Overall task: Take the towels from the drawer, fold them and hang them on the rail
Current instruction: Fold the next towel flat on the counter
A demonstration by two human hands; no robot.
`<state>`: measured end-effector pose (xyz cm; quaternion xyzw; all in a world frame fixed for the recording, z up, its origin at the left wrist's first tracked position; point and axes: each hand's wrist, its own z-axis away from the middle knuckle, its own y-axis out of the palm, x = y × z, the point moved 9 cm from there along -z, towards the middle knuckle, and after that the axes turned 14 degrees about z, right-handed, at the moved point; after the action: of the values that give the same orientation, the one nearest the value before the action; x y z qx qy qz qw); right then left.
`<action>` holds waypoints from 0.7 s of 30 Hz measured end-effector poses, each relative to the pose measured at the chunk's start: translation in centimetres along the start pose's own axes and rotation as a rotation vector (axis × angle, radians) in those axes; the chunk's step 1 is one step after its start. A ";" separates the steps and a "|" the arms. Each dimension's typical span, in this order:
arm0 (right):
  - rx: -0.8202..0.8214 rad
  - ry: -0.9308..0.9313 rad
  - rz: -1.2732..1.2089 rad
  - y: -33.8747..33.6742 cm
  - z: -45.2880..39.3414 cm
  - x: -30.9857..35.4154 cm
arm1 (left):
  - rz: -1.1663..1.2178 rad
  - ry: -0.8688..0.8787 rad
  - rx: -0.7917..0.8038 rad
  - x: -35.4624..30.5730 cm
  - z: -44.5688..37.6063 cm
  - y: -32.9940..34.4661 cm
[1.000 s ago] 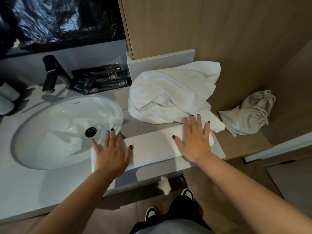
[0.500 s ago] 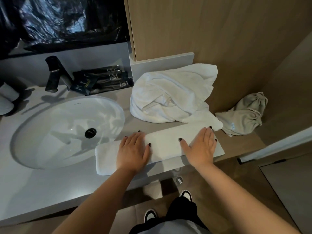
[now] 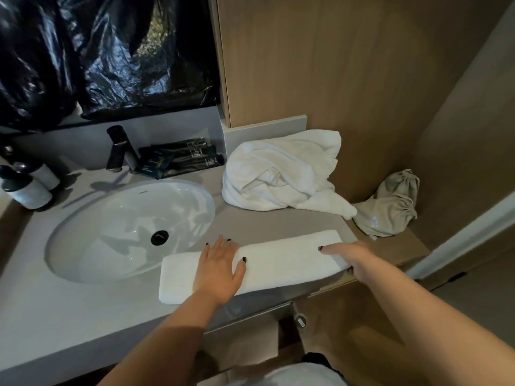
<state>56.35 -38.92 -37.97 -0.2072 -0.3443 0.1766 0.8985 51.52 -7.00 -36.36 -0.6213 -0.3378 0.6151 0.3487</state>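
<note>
Pale grey and lit from above, the desk (image 3: 83,310) runs beside the sink (image 3: 122,229) with a wood-panelled wall behind it. Nearest you, the folded towel (image 3: 278,263) lies as a long strip along the desk's front edge, its long axis running left to right under both of your hands. Your left hand (image 3: 220,271) rests flat on it, fingers spread, left of the strip's middle, with the left end sticking out beyond it toward the sink. Your right hand (image 3: 348,256) is curled over the strip's right end, thumb side on top and fingers seemingly tucked under the edge, so it looks like it is pinching that end. That hand is the nearer one for folding the end across toward your left. Farther back, beyond your right hand, the crumpled towel (image 3: 281,174) sits heaped against the wall, untouched.
</note>
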 end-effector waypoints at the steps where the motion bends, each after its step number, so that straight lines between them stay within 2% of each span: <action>1: 0.023 -0.027 -0.001 0.2 0.5 0.2 | -0.006 -0.017 0.005 0.4 0.2 -0.1; 3: 0.010 -0.127 0.009 -0.2 1.6 1.5 | 0.013 -0.060 0.004 0.6 0.3 -0.5; 6: -0.010 -0.390 0.011 -1.2 4.8 5.3 | 0.166 -0.093 0.017 -1.4 0.3 -1.3; 10: -0.122 -0.791 0.107 -4.3 11.7 10.0 | 0.393 0.049 -0.020 -8.5 0.8 -2.8; 13: -0.158 -1.043 0.141 -7.3 17.2 11.1 | 0.549 0.115 -0.126 -13.3 2.0 -3.7; 18: -0.139 -1.248 0.199 -13.3 23.9 9.5 | 0.851 0.201 -0.302 -21.2 4.1 -4.1; 21: -0.168 -1.333 0.198 -17.3 26.9 8.2 | 0.864 0.358 -0.389 -27.3 5.4 -5.1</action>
<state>46.54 -43.15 -6.73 -0.1540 -0.8165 0.3206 0.4547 45.79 -27.35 -17.61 -0.8534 -0.0933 0.5128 -0.0074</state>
